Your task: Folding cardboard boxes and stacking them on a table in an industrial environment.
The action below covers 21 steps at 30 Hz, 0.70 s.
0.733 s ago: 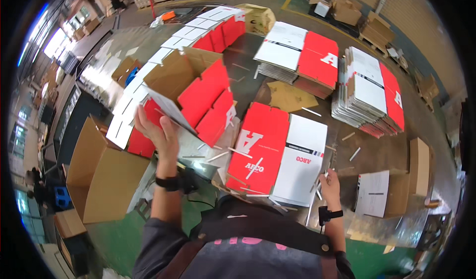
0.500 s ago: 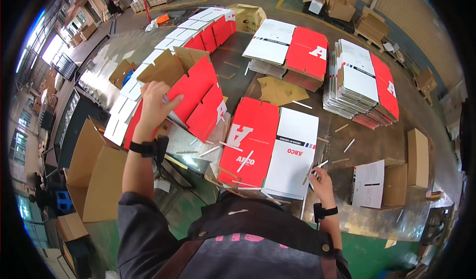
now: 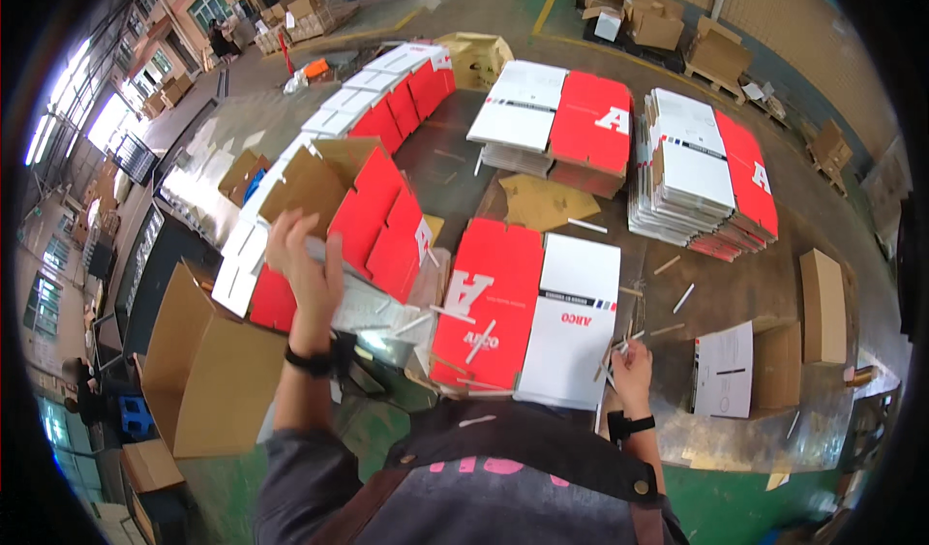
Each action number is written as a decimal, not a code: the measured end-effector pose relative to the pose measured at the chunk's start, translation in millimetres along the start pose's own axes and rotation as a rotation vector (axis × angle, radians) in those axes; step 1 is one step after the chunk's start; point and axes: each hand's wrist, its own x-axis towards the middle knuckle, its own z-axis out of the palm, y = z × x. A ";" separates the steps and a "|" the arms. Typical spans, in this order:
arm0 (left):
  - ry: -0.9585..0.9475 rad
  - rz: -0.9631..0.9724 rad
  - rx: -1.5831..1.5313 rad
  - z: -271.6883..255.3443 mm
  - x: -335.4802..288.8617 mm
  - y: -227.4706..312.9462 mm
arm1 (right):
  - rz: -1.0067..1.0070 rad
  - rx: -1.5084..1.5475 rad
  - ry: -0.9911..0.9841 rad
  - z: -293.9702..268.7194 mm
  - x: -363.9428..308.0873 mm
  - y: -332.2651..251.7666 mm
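My left hand [image 3: 308, 266] is raised at the near left corner of a standing red and white carton [image 3: 370, 218]. Its fingers are apart and hold nothing; whether they touch the carton I cannot tell. The carton's brown inner flaps [image 3: 308, 182] stand up. At the right edge of a flat red and white carton [image 3: 492, 303] in front of me, my right hand [image 3: 633, 378] is closed. Thin cardboard strips [image 3: 619, 346] stick out at its fingertips. More narrow offcuts [image 3: 481, 340] lie across the flat carton.
Two stacks of flat cartons [image 3: 592, 124] [image 3: 689, 163] stand farther back. A row of red and white cartons [image 3: 387, 109] runs along the left. An open brown box [image 3: 218, 371] is at the near left, another open box [image 3: 774, 366] at the right. Offcuts [image 3: 684, 298] litter the table.
My left hand has drawn back toward me from the standing carton's edge, fingers now spread. My right hand stays by the flat carton's right edge. The view has tilted up slightly.
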 end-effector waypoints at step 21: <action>-0.530 -1.183 -0.806 107.6 -179.2 21.9 | -0.067 0.768 0.025 10.9 33.6 -96.9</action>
